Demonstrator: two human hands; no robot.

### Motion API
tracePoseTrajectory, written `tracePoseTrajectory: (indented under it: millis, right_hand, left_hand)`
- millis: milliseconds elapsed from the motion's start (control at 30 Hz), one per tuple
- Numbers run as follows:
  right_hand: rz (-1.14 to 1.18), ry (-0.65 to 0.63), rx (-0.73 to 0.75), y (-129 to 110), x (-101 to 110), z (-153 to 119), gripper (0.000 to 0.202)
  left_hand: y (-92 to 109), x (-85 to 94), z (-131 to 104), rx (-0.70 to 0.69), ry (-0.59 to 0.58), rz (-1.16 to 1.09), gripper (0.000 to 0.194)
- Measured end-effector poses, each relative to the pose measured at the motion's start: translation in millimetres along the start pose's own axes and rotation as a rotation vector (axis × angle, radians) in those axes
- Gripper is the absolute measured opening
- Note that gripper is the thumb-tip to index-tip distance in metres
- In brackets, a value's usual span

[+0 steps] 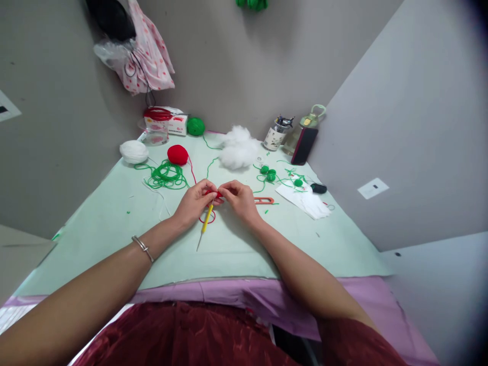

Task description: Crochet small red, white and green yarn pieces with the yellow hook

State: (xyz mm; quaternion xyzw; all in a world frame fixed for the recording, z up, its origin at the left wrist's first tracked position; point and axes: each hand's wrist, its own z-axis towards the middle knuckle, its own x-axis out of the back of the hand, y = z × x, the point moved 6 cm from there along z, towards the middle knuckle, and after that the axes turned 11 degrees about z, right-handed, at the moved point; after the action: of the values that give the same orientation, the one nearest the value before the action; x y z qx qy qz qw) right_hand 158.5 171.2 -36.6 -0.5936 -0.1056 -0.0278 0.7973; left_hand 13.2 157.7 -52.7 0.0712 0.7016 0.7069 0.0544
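My left hand (196, 202) is closed around a small piece of red crochet work (213, 193), most of it covered by my fingers. My right hand (239, 199) meets it from the other side, thumb and forefinger pinched on the red piece's edge. Below my left fingers a crochet hook (207, 218) with a yellow handle slants down toward me; whether the fingers or the yarn hold its upper end is hidden. A loop of red yarn (214, 219) lies beside the hook. Behind my left hand, a strand runs back to a red yarn ball (177, 154).
Loose green yarn (168, 175) and a white yarn ball (134, 151) lie left. White stuffing (238, 148) sits at the back. To the right are small green balls (270, 176), an orange tool (264, 201), white tissue (305, 198) and a phone (304, 146) leaning on a bottle (312, 118).
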Motion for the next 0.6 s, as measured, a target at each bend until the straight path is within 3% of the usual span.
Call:
tracePoseTrajectory:
  millis: [233, 600]
  right_hand:
    - [0.258, -0.073, -0.199, 13, -3, 5, 0.026]
    - [0.296, -0.058, -0.171, 12, -3, 4, 0.037]
  left_hand:
    - [-1, 0.1, -1, -0.026, 0.024, 0.030, 0.021]
    - [-2, 6.1, 5, -0.012, 0.052, 0.006, 0.027]
